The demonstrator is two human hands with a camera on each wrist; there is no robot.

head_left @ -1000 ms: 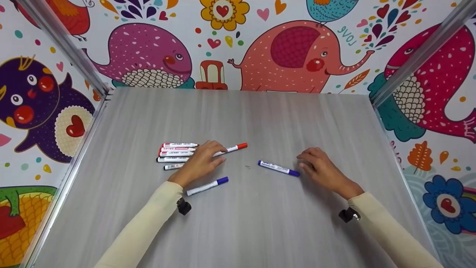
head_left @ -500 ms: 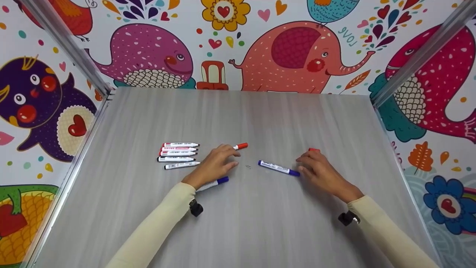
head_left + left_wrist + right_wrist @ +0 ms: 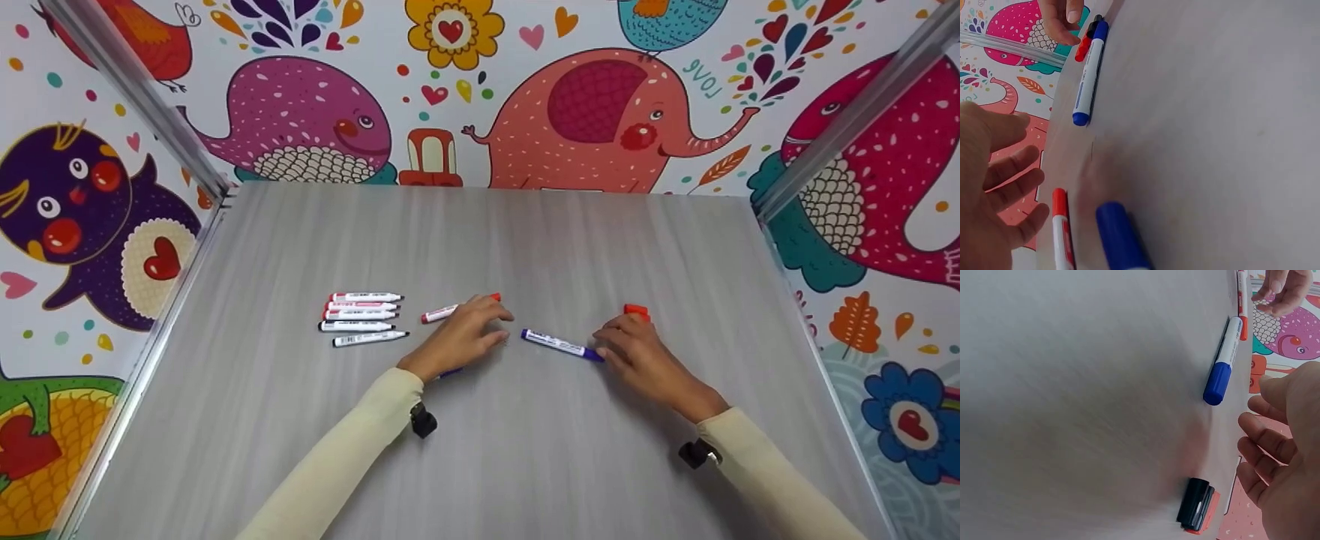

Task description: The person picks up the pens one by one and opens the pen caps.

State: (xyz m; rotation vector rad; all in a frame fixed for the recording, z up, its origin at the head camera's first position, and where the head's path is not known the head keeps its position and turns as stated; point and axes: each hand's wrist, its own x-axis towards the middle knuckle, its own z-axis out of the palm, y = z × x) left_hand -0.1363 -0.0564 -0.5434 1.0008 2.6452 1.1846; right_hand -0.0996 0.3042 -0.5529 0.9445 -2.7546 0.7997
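Note:
My left hand point(image 3: 461, 337) hovers with loosely bent fingers over a red-capped marker point(image 3: 439, 313), holding nothing; in the left wrist view its fingers point(image 3: 1022, 174) are spread apart. Beneath that wrist lies a blue-capped marker point(image 3: 1120, 236), mostly hidden in the head view. Another blue-capped marker point(image 3: 555, 342) lies between the hands, its cap end close to the fingertips of my right hand point(image 3: 645, 364). The right fingers point(image 3: 1264, 444) are relaxed and grip nothing. By them, loose red caps point(image 3: 636, 309) and a black cap point(image 3: 1195, 503) rest on the table.
Several uncapped markers point(image 3: 364, 306) lie in a row at the left, their tips pointing right. The grey tabletop point(image 3: 525, 457) is bounded by metal rails at the sides and by printed cartoon panels point(image 3: 585, 120) at the back.
My left hand has moved right, from beside the row of markers to over the red-capped marker, covering the nearer blue-capped one. My right hand has shifted slightly, leaving red caps in sight.

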